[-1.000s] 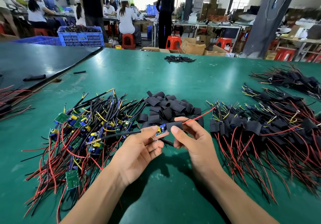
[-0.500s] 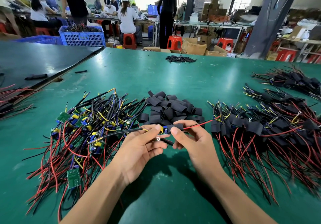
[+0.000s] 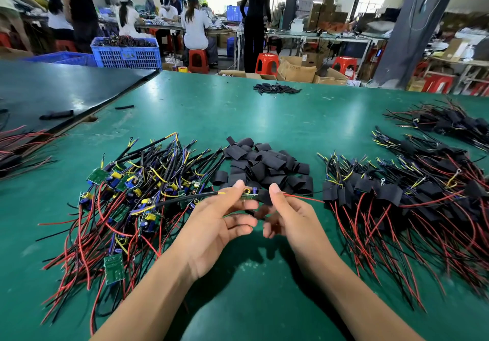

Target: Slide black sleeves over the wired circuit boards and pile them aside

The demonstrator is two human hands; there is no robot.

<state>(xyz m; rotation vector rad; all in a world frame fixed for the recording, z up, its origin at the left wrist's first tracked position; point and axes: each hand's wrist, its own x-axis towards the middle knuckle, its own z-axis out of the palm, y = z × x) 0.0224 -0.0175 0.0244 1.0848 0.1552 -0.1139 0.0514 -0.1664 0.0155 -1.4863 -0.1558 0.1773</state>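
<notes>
Sleeve [image 3: 264,197] partly over board [image 3: 248,194] between hands; right hand [image 3: 293,220] pinches sleeve, left hand [image 3: 211,224] pinches board. Risk: sleeve snags on components, bunches up.

Black sleeve [image 3: 263,195] partly covers the right end of a green circuit board [image 3: 248,194], lying level, red wire [image 3: 304,198] trailing right

Left hand [image 3: 211,225], right hand [image 3: 293,221]: close together, pinch grips.
</notes>
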